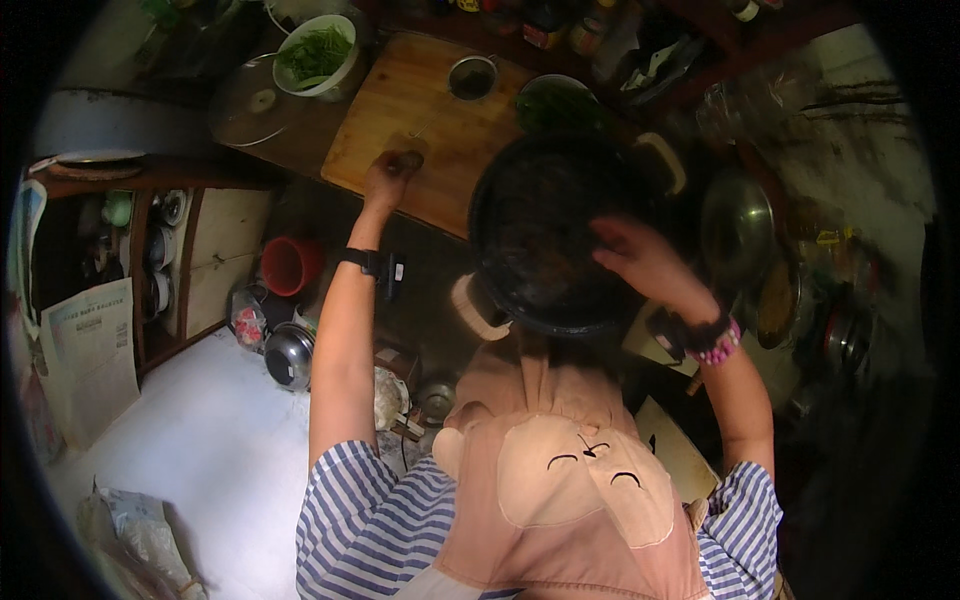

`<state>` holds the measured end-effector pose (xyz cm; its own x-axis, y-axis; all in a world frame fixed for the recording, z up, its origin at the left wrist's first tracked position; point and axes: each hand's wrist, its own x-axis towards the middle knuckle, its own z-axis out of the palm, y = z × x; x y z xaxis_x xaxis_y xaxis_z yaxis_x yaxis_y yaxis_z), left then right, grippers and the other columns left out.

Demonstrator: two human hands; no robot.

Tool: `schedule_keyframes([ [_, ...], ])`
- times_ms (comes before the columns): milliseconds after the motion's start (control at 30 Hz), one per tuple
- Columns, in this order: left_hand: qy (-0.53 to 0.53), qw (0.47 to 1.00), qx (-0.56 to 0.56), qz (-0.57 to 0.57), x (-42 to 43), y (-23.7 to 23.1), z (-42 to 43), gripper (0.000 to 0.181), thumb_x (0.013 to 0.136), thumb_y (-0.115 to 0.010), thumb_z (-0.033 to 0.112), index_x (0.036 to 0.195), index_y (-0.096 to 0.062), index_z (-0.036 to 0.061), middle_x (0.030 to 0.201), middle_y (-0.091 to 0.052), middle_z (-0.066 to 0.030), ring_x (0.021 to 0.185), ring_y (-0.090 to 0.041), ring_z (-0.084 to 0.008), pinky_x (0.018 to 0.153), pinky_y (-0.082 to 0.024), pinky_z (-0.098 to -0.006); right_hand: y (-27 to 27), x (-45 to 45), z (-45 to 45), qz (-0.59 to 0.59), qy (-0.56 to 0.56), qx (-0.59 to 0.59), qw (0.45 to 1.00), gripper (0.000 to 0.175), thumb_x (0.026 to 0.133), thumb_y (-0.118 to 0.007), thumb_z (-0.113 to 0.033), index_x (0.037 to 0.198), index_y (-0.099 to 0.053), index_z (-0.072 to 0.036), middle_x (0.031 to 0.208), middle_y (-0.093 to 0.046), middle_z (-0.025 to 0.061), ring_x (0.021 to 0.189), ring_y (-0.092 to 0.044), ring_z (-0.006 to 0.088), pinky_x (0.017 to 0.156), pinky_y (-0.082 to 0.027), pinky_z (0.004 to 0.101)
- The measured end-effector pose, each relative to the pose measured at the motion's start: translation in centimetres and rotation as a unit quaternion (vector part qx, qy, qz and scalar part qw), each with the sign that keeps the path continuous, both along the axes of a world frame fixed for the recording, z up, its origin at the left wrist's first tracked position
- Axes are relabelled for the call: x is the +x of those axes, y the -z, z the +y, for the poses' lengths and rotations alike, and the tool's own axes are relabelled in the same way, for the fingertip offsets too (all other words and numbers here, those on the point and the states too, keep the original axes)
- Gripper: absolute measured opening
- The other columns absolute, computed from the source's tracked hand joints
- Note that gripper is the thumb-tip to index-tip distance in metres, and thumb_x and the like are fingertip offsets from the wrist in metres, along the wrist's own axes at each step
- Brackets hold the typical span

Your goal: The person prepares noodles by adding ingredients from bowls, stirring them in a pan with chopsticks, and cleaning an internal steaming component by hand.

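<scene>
My left hand (388, 180) is over the near left part of a wooden cutting board (450, 161), its fingers curled around a small dark object (411, 159) that I cannot identify. A round mesh strainer or ladle (472, 77) lies farther back on the board, and a thin handle seems to run from it towards my left hand. My right hand (637, 255), blurred, is above the right side of a large dark wok (555, 300). Its fingers look apart, with nothing seen in them. Two pale handles, one near (478, 307) and one far (664, 161), flank the wok. Its contents are too dark to make out.
Behind the board stand a white bowl of green leaves (315, 56) and a second container of greens (559, 105). A glass lid (251, 101) lies at left. Bottles (585, 34) line the back. A metal lid or bowl (739, 217) is at right. A red bucket (289, 266) stands below.
</scene>
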<state>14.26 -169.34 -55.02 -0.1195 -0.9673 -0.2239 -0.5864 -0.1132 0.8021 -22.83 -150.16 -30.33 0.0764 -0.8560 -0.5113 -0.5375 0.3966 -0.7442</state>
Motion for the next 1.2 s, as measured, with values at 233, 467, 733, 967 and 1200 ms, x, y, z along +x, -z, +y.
schedule_keyframes([
  [233,0.036,0.997,-0.063,-0.020,0.3,2.5,-0.6,0.051,0.081,-0.071,0.012,0.128,-0.056,-0.0021,0.106,-0.065,-0.0165,0.093,-0.065,-0.0266,0.080,-0.052,-0.0355,8.6,2.1,-6.3,0.112,-0.091,-0.095,0.985,0.041,0.084,-0.068,-0.012,0.123,-0.061,-0.001,0.119,-0.060,0.0244,0.112,-0.057,0.0419,0.094,-0.048,0.0459],
  [467,-0.024,0.999,-0.037,0.014,-0.8,-6.6,6.0,0.045,0.083,-0.068,0.012,0.124,-0.057,-0.0010,0.131,-0.053,-0.0184,0.110,-0.061,-0.0324,0.087,-0.053,-0.0385,10.6,4.1,-8.3,0.237,-0.081,-0.145,0.957,0.036,0.081,-0.068,-0.011,0.117,-0.064,-0.005,0.117,-0.059,0.0255,0.107,-0.058,0.0439,0.092,-0.049,0.0486],
  [733,-0.072,0.976,0.035,0.201,-2.1,-13.2,17.1,0.033,0.087,-0.063,-0.003,0.120,-0.061,0.0006,0.134,-0.051,-0.0094,0.112,-0.061,-0.0196,0.085,-0.053,-0.0283,14.1,2.7,-9.2,0.194,-0.057,-0.198,0.959,0.013,0.079,-0.066,-0.007,0.091,-0.072,-0.004,0.092,-0.069,0.0203,0.088,-0.066,0.0389,0.079,-0.053,0.0439],
  [967,-0.139,0.950,0.091,0.263,-1.3,-13.6,22.6,0.030,0.089,-0.060,-0.004,0.118,-0.061,-0.0021,0.130,-0.054,-0.0089,0.108,-0.062,-0.0184,0.087,-0.054,-0.0283,9.3,3.6,-6.3,-0.027,-0.131,-0.098,0.986,0.011,0.078,-0.068,-0.001,0.088,-0.070,-0.002,0.085,-0.069,0.0182,0.083,-0.068,0.0325,0.074,-0.053,0.0360],
  [1200,-0.150,0.948,0.076,0.269,-3.3,-16.5,25.1,0.028,0.089,-0.059,-0.003,0.117,-0.062,-0.0028,0.129,-0.055,-0.0082,0.108,-0.062,-0.0182,0.086,-0.054,-0.0279,9.4,6.3,-3.6,0.125,-0.274,-0.178,0.937,0.028,0.072,-0.069,0.000,0.100,-0.068,-0.006,0.111,-0.062,0.0173,0.103,-0.060,0.0387,0.087,-0.050,0.0450],
])
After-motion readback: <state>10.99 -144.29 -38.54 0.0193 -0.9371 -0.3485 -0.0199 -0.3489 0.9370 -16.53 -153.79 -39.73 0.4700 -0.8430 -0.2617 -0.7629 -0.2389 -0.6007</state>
